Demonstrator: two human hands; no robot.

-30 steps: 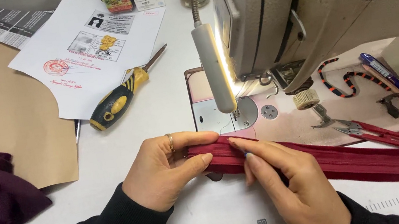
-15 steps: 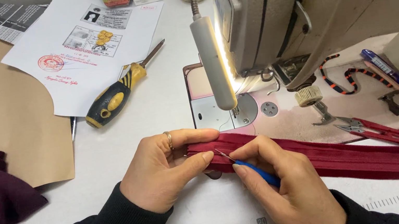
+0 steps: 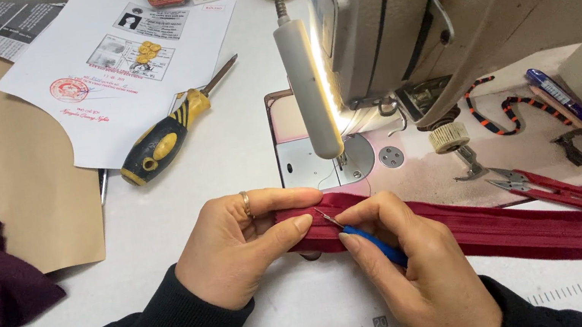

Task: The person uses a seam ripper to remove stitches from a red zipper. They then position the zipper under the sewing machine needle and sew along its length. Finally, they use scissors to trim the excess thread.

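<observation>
Nearby, white stamped sheet (image 3: pixel 115 67) beside screwdriver (image 3: pixel 167 132)

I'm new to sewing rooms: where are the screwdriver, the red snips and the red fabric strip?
screwdriver (image 3: pixel 159 146), head view, on its yellow and black handle.
red snips (image 3: pixel 568 193), head view, on the red handle.
red fabric strip (image 3: pixel 547 229), head view, on its bare middle stretch.

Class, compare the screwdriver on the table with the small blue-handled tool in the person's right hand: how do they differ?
The screwdriver lies untouched on the table; the blue-handled tool is gripped in the right hand. The screwdriver's handle is thick, yellow and black; the tool's is slim and blue. The screwdriver looks larger overall. Both have a metal tip.
</observation>
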